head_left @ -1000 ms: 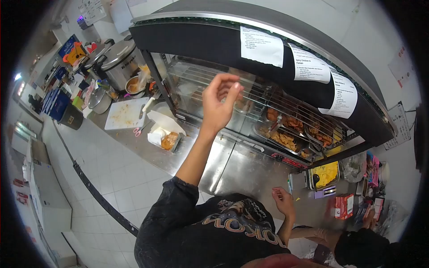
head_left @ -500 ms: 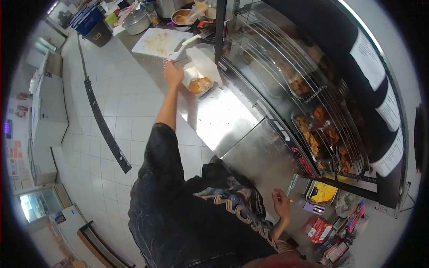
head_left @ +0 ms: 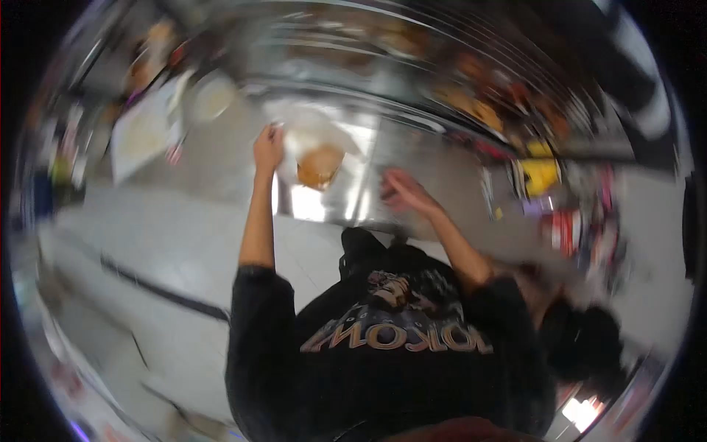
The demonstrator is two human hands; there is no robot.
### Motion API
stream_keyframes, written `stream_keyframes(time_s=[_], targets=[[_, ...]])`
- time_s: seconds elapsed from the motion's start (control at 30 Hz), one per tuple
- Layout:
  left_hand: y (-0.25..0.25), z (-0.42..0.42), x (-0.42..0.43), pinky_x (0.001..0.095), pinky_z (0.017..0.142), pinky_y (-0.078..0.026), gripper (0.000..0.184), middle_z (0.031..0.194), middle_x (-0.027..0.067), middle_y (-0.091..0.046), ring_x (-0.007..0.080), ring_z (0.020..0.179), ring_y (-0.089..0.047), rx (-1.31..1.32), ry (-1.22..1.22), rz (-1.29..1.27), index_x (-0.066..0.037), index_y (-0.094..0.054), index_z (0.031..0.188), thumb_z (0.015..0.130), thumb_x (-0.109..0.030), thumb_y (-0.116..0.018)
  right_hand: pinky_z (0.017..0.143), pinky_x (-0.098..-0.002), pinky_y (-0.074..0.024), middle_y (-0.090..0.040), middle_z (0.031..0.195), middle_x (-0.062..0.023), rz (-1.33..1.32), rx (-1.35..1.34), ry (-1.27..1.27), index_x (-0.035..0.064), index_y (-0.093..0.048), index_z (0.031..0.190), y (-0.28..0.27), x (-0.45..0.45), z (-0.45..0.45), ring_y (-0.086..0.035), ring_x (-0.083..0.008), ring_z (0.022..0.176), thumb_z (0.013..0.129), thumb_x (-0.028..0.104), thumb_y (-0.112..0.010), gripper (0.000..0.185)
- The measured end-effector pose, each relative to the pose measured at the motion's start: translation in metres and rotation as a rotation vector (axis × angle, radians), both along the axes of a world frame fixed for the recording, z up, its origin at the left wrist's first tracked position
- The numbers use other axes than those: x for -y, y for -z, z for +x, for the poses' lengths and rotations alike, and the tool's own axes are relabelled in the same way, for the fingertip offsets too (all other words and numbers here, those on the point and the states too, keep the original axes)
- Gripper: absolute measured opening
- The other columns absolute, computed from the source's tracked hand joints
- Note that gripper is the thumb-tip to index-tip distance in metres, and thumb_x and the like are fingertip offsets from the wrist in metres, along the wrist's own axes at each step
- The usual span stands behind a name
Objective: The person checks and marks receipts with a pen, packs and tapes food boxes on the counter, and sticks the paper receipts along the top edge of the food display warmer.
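Note:
My left hand (head_left: 268, 152) is closed at the left edge of an open takeaway box (head_left: 294, 140) on the steel counter. The box's whitish lid stands up at the back, and orange-brown food (head_left: 319, 165) lies in its front part. Motion blur hides what kind of food this is. To the right of the box, my right hand (head_left: 403, 191) hovers over the counter with its fingers apart and nothing in them. A pair of scissors with red and white handles (head_left: 174, 153) rests by the white cutting board (head_left: 143, 136), left of my left hand.
Behind the steel counter (head_left: 442, 177) runs a display case with wire racks and trays of food (head_left: 471, 107). A container of yellow food (head_left: 540, 175) and red packages (head_left: 564, 230) sit at the right. A pale round dish (head_left: 213, 99) lies beside the cutting board.
My left hand has left the scissors and gripped the takeaway box, which has shifted right along the counter. My right hand has come in from the right. The view has turned and blurred.

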State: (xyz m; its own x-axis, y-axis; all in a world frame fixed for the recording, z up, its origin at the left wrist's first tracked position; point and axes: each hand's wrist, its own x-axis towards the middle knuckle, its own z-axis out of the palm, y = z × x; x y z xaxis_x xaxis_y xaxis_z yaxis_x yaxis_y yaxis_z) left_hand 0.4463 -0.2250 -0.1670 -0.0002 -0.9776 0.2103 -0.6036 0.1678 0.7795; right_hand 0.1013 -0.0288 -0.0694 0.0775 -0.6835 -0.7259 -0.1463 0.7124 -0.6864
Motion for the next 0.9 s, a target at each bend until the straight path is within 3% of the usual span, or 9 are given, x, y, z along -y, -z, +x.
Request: stream_keyframes(time_s=[0.03,0.1,0.27,0.33,0.43,0.63,0.73,0.87,0.9], targets=[[0.005,-0.031,-0.023,0.0432,0.068,-0.05,0.024,0.084,0.0208,-0.069,0.038,0.075,-0.065,0.023,0.075,0.003,0.0,-0.063,0.094,0.097,-0.024,-0.061,0.077,-0.0372,-0.0596,-0.054,0.13,-0.013,-0.008,-0.021,0.047,0.0099,-0.036,0.147,0.033,-0.006,-0.003,-0.067,-0.0251,0.097,0.101,0.061,-0.044,0.069],[-0.012,-0.099,-0.071,0.0453,0.064,-0.047,0.024,0.073,0.0187,-0.062,0.0376,0.064,-0.056,-0.057,0.144,0.068,0.0,-0.056,0.084,0.098,-0.019,-0.059,0.075,-0.0392,-0.0603,-0.05,0.136,-0.0169,0.049,-0.016,0.11,0.0091,-0.033,0.147,0.002,-0.013,-0.003,-0.065,-0.0265,0.099,0.098,0.068,-0.043,0.077],[-0.027,-0.237,-0.163,0.051,0.078,-0.045,0.021,0.088,0.0244,-0.057,0.0455,0.085,-0.056,0.015,0.323,0.107,0.001,-0.049,0.092,0.102,-0.017,-0.049,0.088,-0.043,-0.056,-0.052,0.137,-0.0215,-0.184,-0.333,0.59,0.0028,-0.042,0.144,0.007,-0.091,-0.079,-0.057,-0.0332,0.121,0.093,0.062,-0.058,0.08],[0.006,-0.283,-0.177,0.0512,0.079,-0.046,0.019,0.091,0.0242,-0.058,0.0458,0.088,-0.057,-0.036,0.354,-0.025,0.001,-0.051,0.096,0.102,-0.017,-0.049,0.099,-0.0475,-0.0486,-0.052,0.138,-0.0208,-0.389,-0.516,0.555,0.0064,-0.046,0.143,0.041,-0.13,-0.12,-0.053,-0.0345,0.125,0.091,0.06,-0.062,0.076],[0.006,-0.344,-0.193,0.0527,0.082,-0.047,0.018,0.1,0.0242,-0.06,0.0448,0.097,-0.059,-0.006,0.423,0.001,0.0,-0.053,0.102,0.1,-0.018,-0.049,0.11,-0.0504,-0.0351,-0.053,0.137,-0.0183,-0.7,-1.271,0.052,0.0119,-0.056,0.136,-0.022,-0.161,-0.115,-0.046,-0.0359,0.132,0.088,0.054,-0.068,0.066],[-0.016,-0.414,-0.221,0.0539,0.081,-0.048,0.021,0.105,0.0225,-0.062,0.0427,0.098,-0.061,0.11,0.453,0.197,0.0,-0.052,0.105,0.098,-0.02,-0.049,0.107,-0.0559,-0.0321,-0.055,0.134,-0.0107,-0.781,-1.222,-0.059,0.012,-0.075,0.099,0.012,-0.172,-0.135,-0.041,-0.0347,0.133,0.087,0.03,-0.07,0.022],[-0.036,-0.42,-0.229,0.0497,0.08,-0.048,0.029,0.099,0.0202,-0.062,0.0391,0.092,-0.061,0.034,0.354,0.275,0.0,-0.054,0.098,0.101,-0.029,-0.051,0.104,-0.0516,-0.0379,-0.064,0.122,-0.0088,-0.852,-1.212,0.079,0.0087,-0.076,0.088,0.018,-0.178,-0.156,-0.052,-0.0358,0.121,0.086,0.025,-0.071,0.017],[-0.084,-0.399,-0.235,0.0405,0.076,-0.049,0.044,0.098,0.0139,-0.063,0.0273,0.088,-0.062,-0.278,0.308,0.148,0.0,-0.06,0.103,0.106,-0.042,-0.045,0.087,-0.0349,-0.048,-0.072,0.097,-0.0061,-0.835,-0.749,0.704,0.0053,-0.075,0.098,-0.012,-0.189,-0.203,-0.064,-0.0213,0.091,0.094,0.018,-0.067,0.016],[-0.113,-0.396,-0.24,0.0375,0.077,-0.048,0.049,0.102,0.0118,-0.063,0.0223,0.088,-0.06,-0.412,0.41,0.339,0.0,-0.06,0.113,0.106,-0.046,-0.044,0.081,-0.0296,-0.0493,-0.072,0.091,-0.0046,-0.855,-0.629,0.874,0.0037,-0.075,0.102,-0.033,-0.186,-0.212,-0.064,-0.0155,0.082,0.097,0.016,-0.065,0.017]])
